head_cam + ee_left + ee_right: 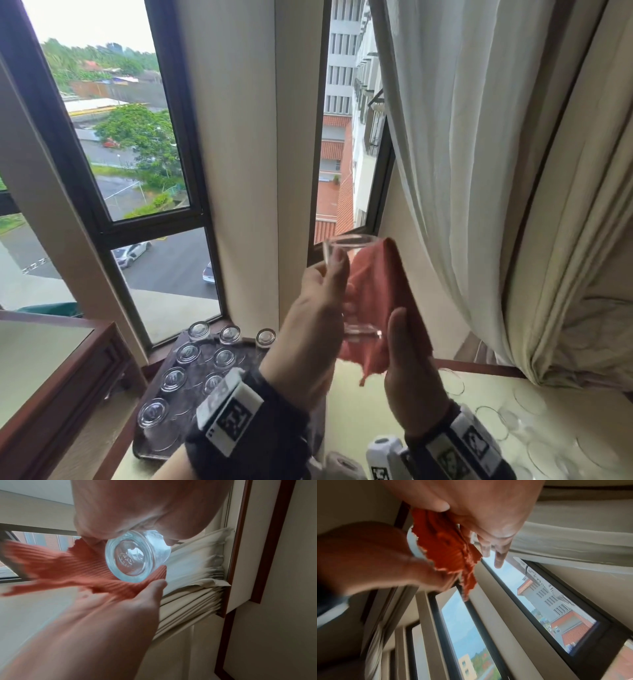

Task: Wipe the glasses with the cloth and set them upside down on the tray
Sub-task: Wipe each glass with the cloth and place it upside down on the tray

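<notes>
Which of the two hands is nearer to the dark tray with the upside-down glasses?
Left. The left hand, gripping the clear glass, is raised just right of the dark tray; the right hand, holding the pink cloth, is farther right.

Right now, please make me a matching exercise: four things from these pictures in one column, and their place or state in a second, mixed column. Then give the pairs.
Things:
1. glass
2. cloth
3. wiped glasses
4. curtain

Places or states:
A. upside down on the dark tray
B. hanging at the right of the window
C. held up by the left hand
D. salmon-pink, against the raised glass, at the right hand

Pairs: 1-C, 2-D, 3-A, 4-B
</notes>
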### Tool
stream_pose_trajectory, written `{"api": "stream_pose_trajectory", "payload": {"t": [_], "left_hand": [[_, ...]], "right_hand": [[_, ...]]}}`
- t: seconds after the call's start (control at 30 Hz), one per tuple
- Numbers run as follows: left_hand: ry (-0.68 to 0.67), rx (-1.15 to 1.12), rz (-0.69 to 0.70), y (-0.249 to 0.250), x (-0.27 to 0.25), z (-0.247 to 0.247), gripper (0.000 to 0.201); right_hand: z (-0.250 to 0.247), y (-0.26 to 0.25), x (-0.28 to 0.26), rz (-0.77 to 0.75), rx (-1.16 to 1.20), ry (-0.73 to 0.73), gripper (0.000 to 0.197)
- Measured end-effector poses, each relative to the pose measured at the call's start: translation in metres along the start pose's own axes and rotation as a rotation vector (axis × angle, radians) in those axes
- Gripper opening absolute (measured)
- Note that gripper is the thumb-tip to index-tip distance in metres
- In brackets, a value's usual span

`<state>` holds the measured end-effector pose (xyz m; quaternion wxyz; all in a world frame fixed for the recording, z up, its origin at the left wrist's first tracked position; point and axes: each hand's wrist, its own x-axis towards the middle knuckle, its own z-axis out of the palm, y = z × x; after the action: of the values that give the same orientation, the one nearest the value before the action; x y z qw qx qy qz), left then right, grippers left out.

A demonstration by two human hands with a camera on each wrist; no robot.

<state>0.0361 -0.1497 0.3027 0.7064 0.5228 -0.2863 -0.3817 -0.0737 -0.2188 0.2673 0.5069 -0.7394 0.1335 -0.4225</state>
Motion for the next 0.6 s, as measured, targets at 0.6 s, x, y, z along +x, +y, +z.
{"api": "stream_pose_trajectory", "payload": {"t": [0.6], "left_hand": [[0.029, 0.103, 0.032, 0.005, 0.006, -0.01, 0.093]], "right_hand": [[0.012, -0.003, -0.003, -0.096, 0.081, -0.038, 0.077]]}}
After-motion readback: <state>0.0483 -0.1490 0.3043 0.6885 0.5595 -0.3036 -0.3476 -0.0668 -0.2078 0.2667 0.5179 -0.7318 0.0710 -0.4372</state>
